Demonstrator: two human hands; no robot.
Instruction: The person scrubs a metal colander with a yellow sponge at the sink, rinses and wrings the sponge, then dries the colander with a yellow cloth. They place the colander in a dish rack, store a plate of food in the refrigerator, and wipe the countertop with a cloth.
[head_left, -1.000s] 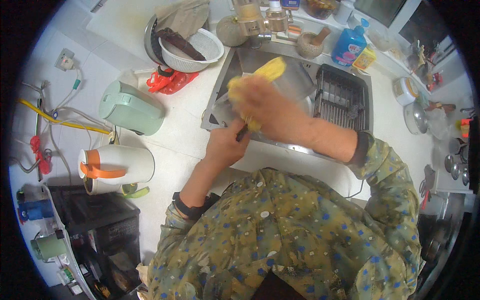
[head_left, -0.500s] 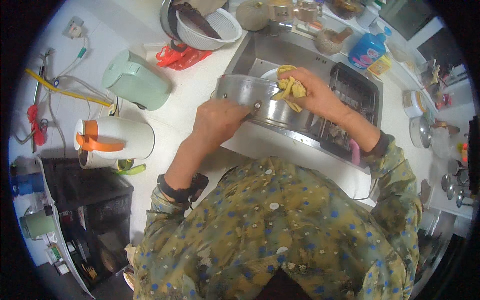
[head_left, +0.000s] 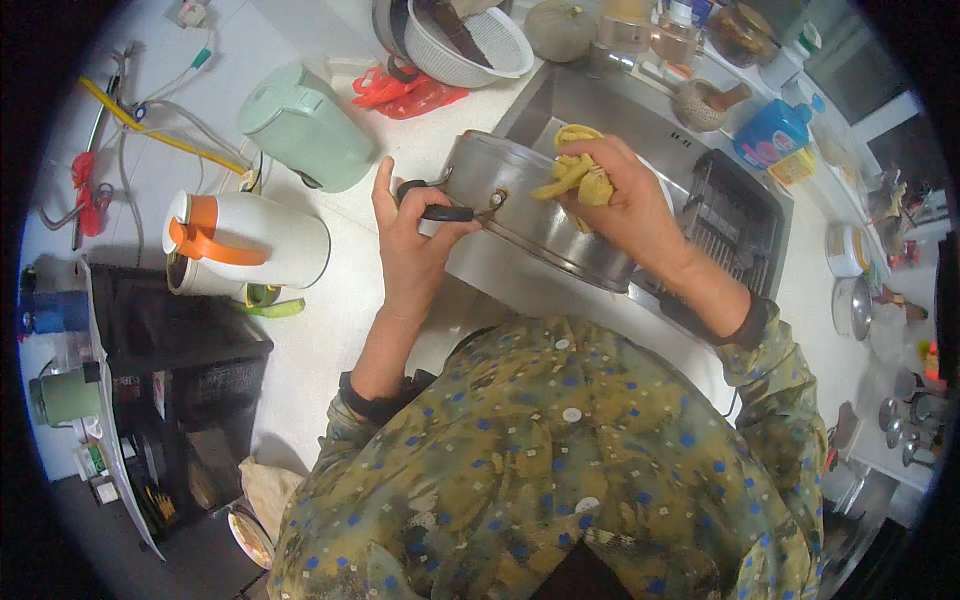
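1. White countertop (head_left: 330, 330) runs round a steel sink (head_left: 600, 110), seen from above the person's patterned shirt
2. Left hand (head_left: 415, 245) has its fingers curled round the black handle (head_left: 440, 212) of one steel pot (head_left: 540, 205), thumb raised free; the pot is tilted over the near edge of the sink, partly above the counter
3. Right hand (head_left: 625, 205) is clenched on one yellow cloth (head_left: 575, 175), pressed against the pot's rim
4. Risk, as I judge it: the pot hangs on a single handle grip, so a hard scrub with the cloth could twist it loose and drop it into the sink or onto the counter edge; a wet handle would make that likelier
5. Left of the hands stand one white jug with an orange lid (head_left: 245, 245) and one pale green kettle (head_left: 305, 125); a swinging pot could knock either
6. Farther off: one white colander (head_left: 470, 45), one red plastic bag (head_left: 410, 92), one dish rack (head_left: 735, 215) in the sink, one blue detergent bottle (head_left: 775, 130)
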